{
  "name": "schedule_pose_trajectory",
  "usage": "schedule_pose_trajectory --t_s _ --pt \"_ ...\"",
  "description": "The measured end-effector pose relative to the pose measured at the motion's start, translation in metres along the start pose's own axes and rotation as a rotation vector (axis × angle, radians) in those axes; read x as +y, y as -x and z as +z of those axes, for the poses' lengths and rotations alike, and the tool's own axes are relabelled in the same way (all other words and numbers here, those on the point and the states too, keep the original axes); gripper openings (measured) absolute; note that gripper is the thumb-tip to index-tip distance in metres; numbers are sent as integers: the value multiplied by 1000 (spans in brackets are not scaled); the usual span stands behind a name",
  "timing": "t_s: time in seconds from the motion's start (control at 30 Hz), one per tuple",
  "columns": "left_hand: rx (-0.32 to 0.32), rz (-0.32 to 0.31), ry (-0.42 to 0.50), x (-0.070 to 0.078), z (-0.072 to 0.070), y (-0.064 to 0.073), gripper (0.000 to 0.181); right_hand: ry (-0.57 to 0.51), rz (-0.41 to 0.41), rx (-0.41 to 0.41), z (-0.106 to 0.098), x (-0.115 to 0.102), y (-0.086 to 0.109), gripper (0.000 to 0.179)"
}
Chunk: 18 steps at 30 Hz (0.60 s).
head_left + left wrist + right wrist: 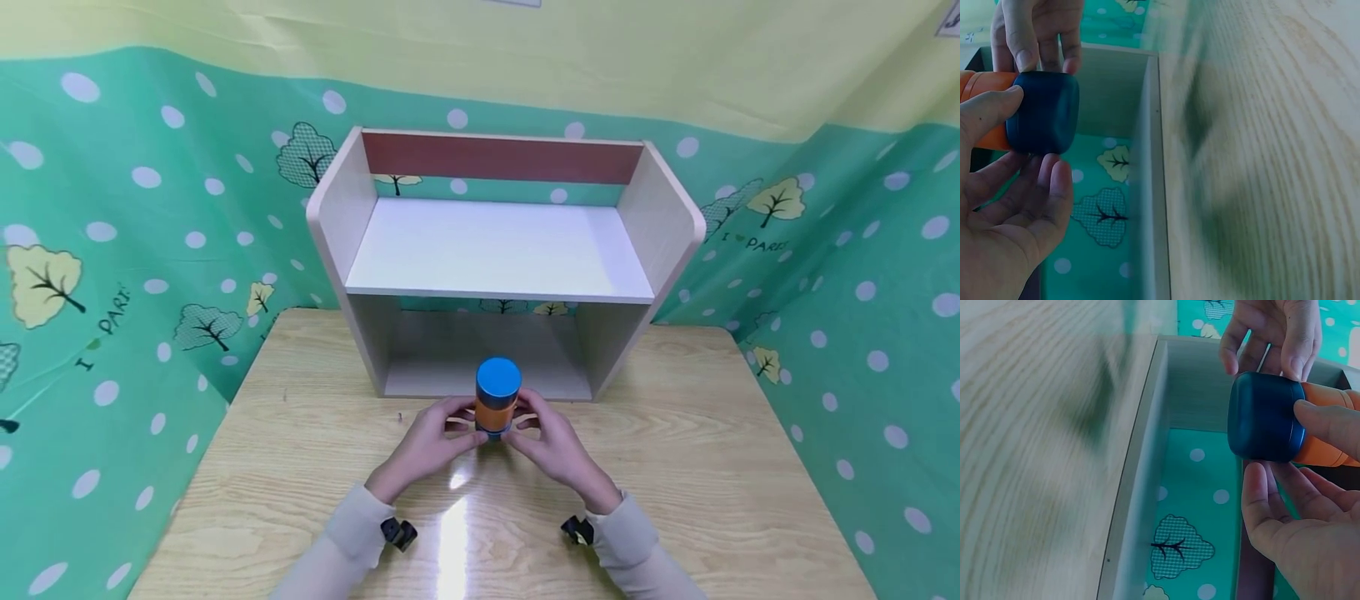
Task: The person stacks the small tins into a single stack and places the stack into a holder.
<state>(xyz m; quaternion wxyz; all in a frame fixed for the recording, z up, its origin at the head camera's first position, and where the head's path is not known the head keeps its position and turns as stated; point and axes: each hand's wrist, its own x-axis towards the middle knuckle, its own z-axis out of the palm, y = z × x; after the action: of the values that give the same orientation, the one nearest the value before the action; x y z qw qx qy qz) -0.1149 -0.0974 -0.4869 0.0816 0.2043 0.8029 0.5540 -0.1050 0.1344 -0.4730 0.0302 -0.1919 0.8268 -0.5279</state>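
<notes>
A cylindrical container (496,417) with a bright blue top, an orange band and a dark blue base stands upright between my two hands, just in front of the shelf. From the left, my left hand (431,440) grips it low, thumb on the near side and fingers round the side. My right hand (553,443) holds it likewise from the right. In the left wrist view, the left thumb lies where the orange body meets the dark blue base (1044,112). The right wrist view shows the right thumb on the orange part (1319,394).
A two-level white shelf unit (495,250) with a reddish back strip stands on the wooden table (247,483), directly beyond the hands. Green dotted cloth (112,200) hangs behind and on both sides. Small black devices sit at both wrists.
</notes>
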Motion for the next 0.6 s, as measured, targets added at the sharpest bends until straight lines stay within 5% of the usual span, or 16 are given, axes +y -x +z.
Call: schedule_pose_trajectory --t_s 0.6 --pt "30 -14 31 14 -15 -6 53 -32 -48 9 -5 -9 -9 68"
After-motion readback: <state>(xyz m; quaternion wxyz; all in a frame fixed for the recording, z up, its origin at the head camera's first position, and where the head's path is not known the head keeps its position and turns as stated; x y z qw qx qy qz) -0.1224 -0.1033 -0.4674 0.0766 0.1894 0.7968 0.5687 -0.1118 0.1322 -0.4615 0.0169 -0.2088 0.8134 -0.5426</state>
